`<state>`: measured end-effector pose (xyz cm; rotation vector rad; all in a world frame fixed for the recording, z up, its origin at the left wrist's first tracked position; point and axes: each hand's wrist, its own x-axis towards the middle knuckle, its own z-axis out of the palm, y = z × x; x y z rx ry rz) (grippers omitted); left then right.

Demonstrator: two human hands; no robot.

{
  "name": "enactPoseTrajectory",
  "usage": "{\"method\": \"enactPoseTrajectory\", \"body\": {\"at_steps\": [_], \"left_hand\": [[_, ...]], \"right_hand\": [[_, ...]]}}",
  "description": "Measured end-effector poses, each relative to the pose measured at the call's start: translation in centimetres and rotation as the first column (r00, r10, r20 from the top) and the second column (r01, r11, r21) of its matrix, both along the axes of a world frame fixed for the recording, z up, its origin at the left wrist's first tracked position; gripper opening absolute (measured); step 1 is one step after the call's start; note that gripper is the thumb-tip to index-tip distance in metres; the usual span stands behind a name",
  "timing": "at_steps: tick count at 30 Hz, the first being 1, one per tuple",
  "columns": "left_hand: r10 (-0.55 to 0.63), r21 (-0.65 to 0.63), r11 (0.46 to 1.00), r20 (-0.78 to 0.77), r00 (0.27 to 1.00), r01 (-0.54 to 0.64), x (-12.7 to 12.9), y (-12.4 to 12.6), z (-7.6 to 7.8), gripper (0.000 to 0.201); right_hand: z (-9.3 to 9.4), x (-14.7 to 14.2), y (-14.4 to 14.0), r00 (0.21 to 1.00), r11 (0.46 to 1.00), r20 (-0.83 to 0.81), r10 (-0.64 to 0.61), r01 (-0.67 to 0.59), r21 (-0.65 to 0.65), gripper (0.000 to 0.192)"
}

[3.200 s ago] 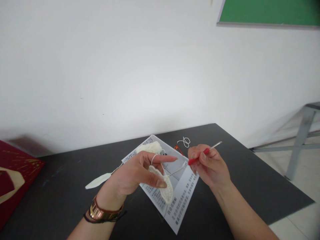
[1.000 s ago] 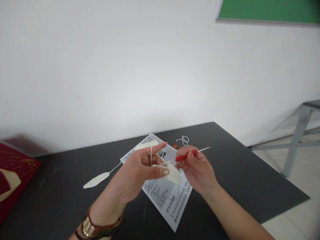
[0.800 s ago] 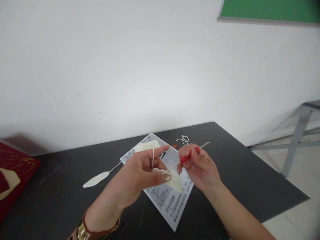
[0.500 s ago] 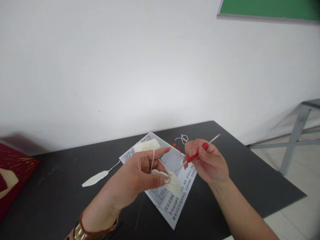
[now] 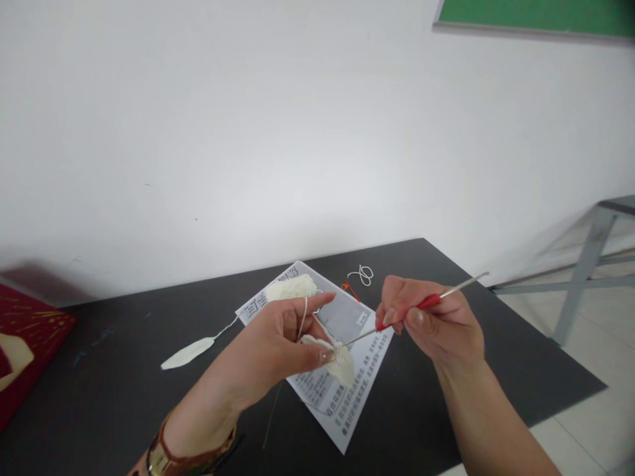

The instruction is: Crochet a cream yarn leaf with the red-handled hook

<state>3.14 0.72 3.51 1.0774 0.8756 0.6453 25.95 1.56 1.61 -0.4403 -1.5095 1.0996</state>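
My left hand (image 5: 270, 350) pinches a small cream crochet piece (image 5: 340, 360) between thumb and middle finger, with cream yarn looped over the raised index finger. My right hand (image 5: 436, 324) grips a crochet hook (image 5: 421, 305) by its red handle. The metal tip of the hook reaches into the top edge of the crochet piece. Both hands hover above a printed instruction sheet (image 5: 342, 410) that lies on the black table (image 5: 99, 403).
A cream yarn ball (image 5: 290, 288) rests on the sheet's far corner. A finished cream leaf shape (image 5: 186, 354) lies to the left. A loose white thread (image 5: 364, 274) and small red clip (image 5: 350, 288) lie behind. A red box (image 5: 24, 344) sits at left.
My right hand has drawn the hook out to the right, away from my left hand, after working close against the crochet piece. My left hand has kept its grip.
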Motion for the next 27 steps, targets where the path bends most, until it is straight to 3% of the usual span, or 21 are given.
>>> {"method": "enactPoseTrajectory", "body": {"at_steps": [3,7,10,13,16,18,21,24,27], "left_hand": [[0.037,0.029,0.999,-0.047,0.998,-0.035,0.1,0.1,-0.1,0.071],[0.114,0.125,0.987,-0.132,0.985,-0.098,0.4,0.1,-0.1,0.068],[0.178,0.190,0.971,-0.163,0.970,-0.147,0.7,0.3,-0.2,0.061],[0.276,0.242,0.943,-0.178,0.944,-0.230,1.1,0.6,-0.3,0.050],[0.384,0.283,0.902,-0.182,0.905,-0.326,1.4,0.7,-0.6,0.054],[0.470,0.335,0.853,-0.162,0.868,-0.400,1.7,0.6,-0.8,0.063],[0.541,0.338,0.800,-0.046,0.840,-0.496,2.2,0.2,-1.1,0.074],[0.586,0.309,0.758,0.066,0.808,-0.575,2.7,-0.2,-1.3,0.075],[0.574,0.183,0.779,0.175,0.800,-0.600,3.0,-0.3,-1.2,0.075]], "right_hand": [[0.8,0.0,-0.9,0.987,0.987,0.133,-0.090,0.070,0.147,0.013],[2.0,-0.8,-2.9,0.899,0.902,0.324,-0.294,0.148,0.407,0.012],[2.2,-1.8,-4.0,0.800,0.786,0.405,-0.442,0.128,0.605,0.015],[1.7,-2.6,-4.1,0.717,0.623,0.405,-0.568,0.053,0.780,0.015],[0.9,-2.8,-3.5,0.649,0.482,0.380,-0.659,-0.023,0.876,0.018],[0.2,-2.7,-3.0,0.651,0.427,0.349,-0.674,-0.043,0.903,0.021],[-0.7,-2.5,-2.2,0.687,0.437,0.294,-0.665,0.038,0.899,0.021],[-1.5,-2.4,-1.3,0.772,0.481,0.214,-0.598,0.133,0.866,0.026],[-2.1,-2.4,-0.4,0.859,0.610,0.106,-0.500,0.263,0.748,0.029]]}}
